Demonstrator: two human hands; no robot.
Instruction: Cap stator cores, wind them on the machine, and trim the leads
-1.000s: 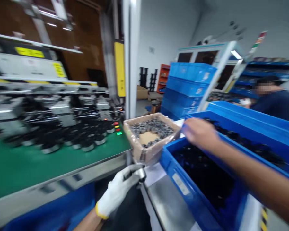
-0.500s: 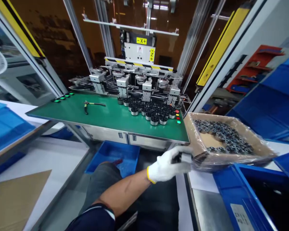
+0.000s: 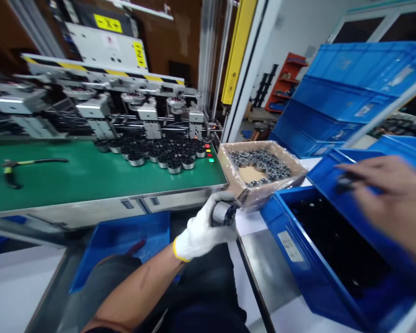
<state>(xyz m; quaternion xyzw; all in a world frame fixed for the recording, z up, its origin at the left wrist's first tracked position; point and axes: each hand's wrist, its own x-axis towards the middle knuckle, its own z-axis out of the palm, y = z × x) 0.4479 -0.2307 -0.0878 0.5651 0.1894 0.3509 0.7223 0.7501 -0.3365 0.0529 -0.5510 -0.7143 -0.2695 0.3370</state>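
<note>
My left hand (image 3: 206, 226), in a white glove with a yellow cuff, is wrapped round a silver cylindrical part (image 3: 223, 213) with a dark inside. It is above my lap, in front of the cardboard box. My right hand (image 3: 384, 185) is bare and blurred at the right side. Its fingertips pinch a small black piece (image 3: 345, 182) above the blue bin (image 3: 308, 263), which has dark contents. Inside the plastic-lined cardboard box (image 3: 249, 196) lie several metal rings.
Several black-and-silver parts (image 3: 174, 164) stand on the green bench (image 3: 90, 173) before a machine with clamps (image 3: 149, 113). Pliers (image 3: 12, 173) lie at the left. Blue crates (image 3: 346, 97) are stacked at the right; another blue bin (image 3: 125, 240) is below the bench.
The view has turned to the right. My right hand has come into view with a small black piece. My left hand still holds the silver part, now seen more clearly.
</note>
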